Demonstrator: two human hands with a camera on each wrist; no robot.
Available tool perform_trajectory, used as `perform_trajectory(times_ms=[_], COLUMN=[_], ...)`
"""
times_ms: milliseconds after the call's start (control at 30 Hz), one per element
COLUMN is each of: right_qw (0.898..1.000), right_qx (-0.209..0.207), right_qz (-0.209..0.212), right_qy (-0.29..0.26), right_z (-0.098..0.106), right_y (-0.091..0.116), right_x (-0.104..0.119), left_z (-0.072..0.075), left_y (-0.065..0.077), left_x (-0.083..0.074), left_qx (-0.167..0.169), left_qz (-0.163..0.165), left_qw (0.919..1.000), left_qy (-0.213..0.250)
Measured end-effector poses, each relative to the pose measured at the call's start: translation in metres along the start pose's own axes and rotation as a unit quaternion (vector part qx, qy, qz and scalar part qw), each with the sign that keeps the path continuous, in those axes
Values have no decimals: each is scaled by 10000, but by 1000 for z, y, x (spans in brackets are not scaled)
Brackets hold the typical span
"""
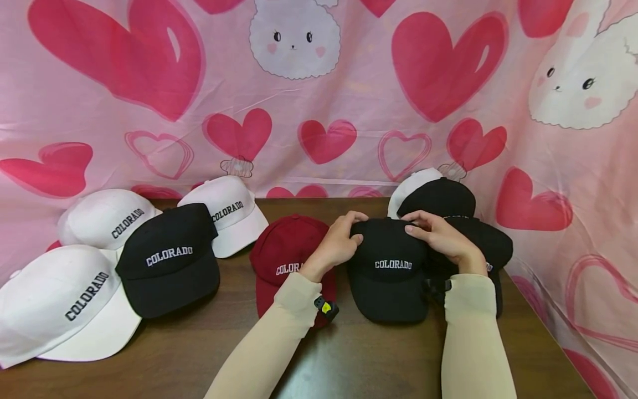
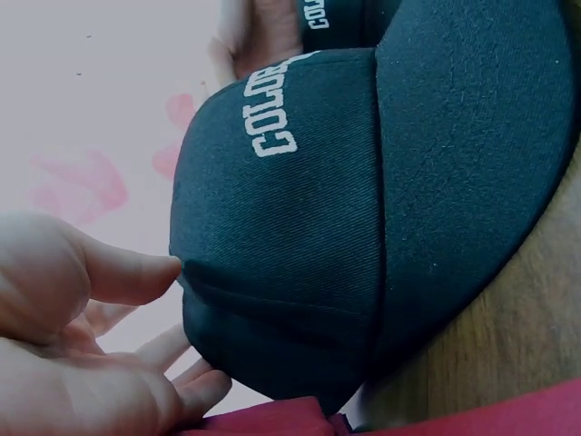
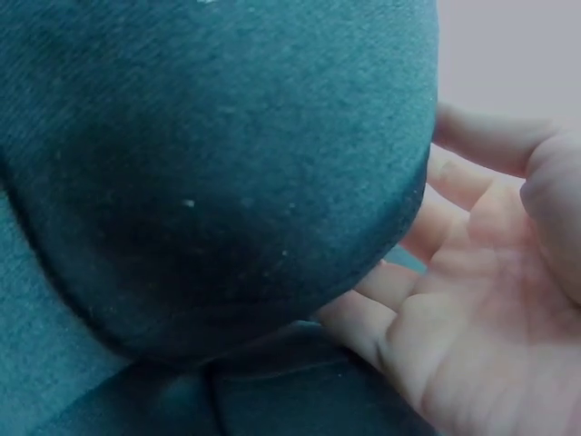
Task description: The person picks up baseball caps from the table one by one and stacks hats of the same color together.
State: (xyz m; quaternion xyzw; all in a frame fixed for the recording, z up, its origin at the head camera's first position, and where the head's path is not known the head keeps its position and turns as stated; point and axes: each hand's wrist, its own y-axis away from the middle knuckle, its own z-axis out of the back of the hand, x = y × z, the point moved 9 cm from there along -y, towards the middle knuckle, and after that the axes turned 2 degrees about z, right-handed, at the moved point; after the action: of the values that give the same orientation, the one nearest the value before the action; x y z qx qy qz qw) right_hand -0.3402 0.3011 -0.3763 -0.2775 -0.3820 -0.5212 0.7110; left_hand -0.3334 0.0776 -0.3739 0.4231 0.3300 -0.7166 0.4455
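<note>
A black baseball cap (image 1: 390, 244) with white COLORADO lettering faces forward on the table, right of centre. My left hand (image 1: 336, 245) holds the left side of its crown, thumb in front and fingers farther back, as the left wrist view shows on the cap (image 2: 281, 209). On the opposite side my right hand (image 1: 446, 237) holds the crown; in the right wrist view its thumb and fingers reach around the cap's edge (image 3: 272, 182). Under my left wrist sits a red cap (image 1: 291, 238), its lettering partly hidden. Another black cap (image 1: 483, 244) lies behind my right wrist.
Farther back on the right are a black cap (image 1: 441, 197) and a white cap (image 1: 411, 188), overlapping. On the left, a black cap (image 1: 169, 266) sits among white caps (image 1: 55, 293). The wooden table (image 1: 224, 338) meets a pink heart-print cloth (image 1: 359, 155) behind and at right.
</note>
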Motion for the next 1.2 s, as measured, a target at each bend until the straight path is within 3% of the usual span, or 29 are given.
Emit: perform_trajectory(times_ms=[233,400,500,633,767,933,1200], right_qw=[9988,9921,9831,9633,9447,9413,9444], right_qx=[-291,-981,-1600,-2391,-2842,-2756,-2425], right_qz=[38,80,172,180,-150,-707,-1186], right_qy=[400,772,873,1204,1630,1816,1875], right_z=[10,40,62,90,110,122,133], right_y=[6,26,42,63,82,94,102], right_x=[10,22,28,32,28,9,-27], left_z=[4,9,10,10,9,6,-11], left_y=[5,7,8,11,15,23,33], left_x=[-7,-19,-27,-41,-55,-71,-92], left_qx=[70,55,7,0,71,252,642], left_qz=[-66,-289,-425,-687,-976,-1242,-1827], left_qw=[9997,9994,9989,9973,9948,9915,9800], left_qy=[-207,-204,-185,-263,-280,-282,-466])
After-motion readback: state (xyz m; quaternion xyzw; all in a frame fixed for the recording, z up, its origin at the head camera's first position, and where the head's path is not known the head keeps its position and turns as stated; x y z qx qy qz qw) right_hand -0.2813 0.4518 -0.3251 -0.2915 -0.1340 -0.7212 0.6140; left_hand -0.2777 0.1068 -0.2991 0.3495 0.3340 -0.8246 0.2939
